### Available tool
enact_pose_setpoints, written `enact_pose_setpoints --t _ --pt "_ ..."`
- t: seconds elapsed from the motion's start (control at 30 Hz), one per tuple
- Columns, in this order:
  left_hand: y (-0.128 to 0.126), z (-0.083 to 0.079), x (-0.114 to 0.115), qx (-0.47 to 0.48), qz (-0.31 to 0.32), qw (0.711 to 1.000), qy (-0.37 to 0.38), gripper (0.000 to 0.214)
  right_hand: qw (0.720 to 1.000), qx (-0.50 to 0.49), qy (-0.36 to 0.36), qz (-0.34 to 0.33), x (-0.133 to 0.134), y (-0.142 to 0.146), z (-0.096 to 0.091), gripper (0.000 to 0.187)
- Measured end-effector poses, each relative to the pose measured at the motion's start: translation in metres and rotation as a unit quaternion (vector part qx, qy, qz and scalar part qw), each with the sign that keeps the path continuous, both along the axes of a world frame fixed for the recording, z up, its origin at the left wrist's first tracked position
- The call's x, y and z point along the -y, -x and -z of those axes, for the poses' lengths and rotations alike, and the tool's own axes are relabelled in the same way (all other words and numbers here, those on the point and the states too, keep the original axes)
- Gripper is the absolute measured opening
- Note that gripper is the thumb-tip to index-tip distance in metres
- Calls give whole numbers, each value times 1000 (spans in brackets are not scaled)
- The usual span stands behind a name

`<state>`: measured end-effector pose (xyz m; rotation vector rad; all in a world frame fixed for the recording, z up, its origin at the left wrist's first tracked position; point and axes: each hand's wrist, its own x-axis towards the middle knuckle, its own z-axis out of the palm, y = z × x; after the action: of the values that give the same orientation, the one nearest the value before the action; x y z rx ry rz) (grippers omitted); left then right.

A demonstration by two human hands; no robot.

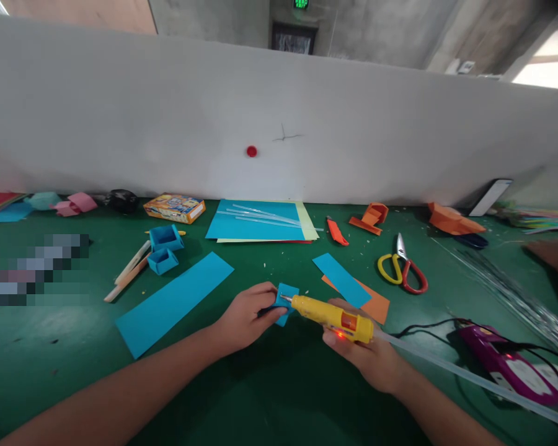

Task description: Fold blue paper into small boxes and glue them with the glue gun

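Observation:
My left hand [253, 314] pinches a small folded piece of blue paper [288, 290] between thumb and fingers. In my right hand [367, 356] is a yellow hot glue gun [332, 317], its red light lit and a long clear glue stick [465, 371] running out of its back. The metal nozzle points left and lies at the top face of the blue paper; whether it touches cannot be made out. A long blue paper strip [174, 303] rests left of my left hand. Beyond my right hand a shorter blue strip [341, 280] overlaps an orange paper piece [376, 305].
Scissors [402, 266], a red-orange utility knife [337, 231] and stacked paper sheets [260, 222] lie farther back. Two small blue paper boxes [165, 248] stand left. At right are a purple power strip [511, 365] with black cables and a bundle of clear glue sticks [525, 297]. A white partition [167, 124] rises behind.

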<state>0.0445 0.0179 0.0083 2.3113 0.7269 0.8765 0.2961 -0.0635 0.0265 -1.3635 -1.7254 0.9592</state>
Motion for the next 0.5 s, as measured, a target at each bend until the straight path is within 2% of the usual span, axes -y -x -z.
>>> enact_pose_setpoints --t 0.1,0.5 --pt "0 0 0 1 3 1000 6 35 999 -10 21 -35 -1 -1 0 31" --pt "1 2 0 6 10 1000 8 32 999 -15 23 -45 -1 0 -7 28"
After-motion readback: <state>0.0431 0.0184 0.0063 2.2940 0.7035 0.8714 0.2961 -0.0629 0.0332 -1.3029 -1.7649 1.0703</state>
